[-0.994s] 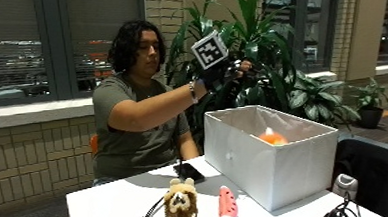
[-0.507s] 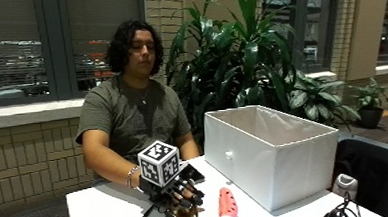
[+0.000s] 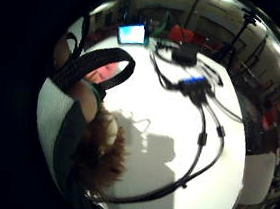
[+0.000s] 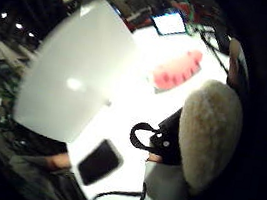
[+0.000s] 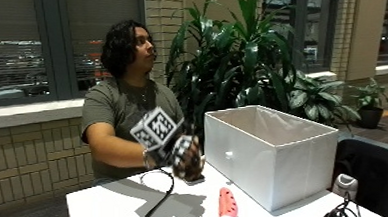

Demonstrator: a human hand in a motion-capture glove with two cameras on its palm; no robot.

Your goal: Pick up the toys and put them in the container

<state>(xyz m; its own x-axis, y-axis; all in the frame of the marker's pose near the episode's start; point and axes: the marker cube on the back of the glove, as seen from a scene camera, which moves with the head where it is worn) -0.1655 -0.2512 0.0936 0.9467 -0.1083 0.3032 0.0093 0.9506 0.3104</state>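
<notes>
text: none readable | labels: none | brands: none | numbers: none | signs: none

My black-gloved right hand [image 5: 184,161] is raised just above the table, forearm reaching forward across my body, elbow bent. Its fingers are curled around a furry brown-and-cream plush toy [image 4: 209,136], which sits against my palm

white container [image 5: 270,154] | red-green watermelon toy [image 5: 227,213] | tan-brown plush toy [image 4: 209,136] | white table [image 5: 113,213]

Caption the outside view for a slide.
Gloved right hand lifts a furry toy beside the white container; watermelon toy remains.
</notes>
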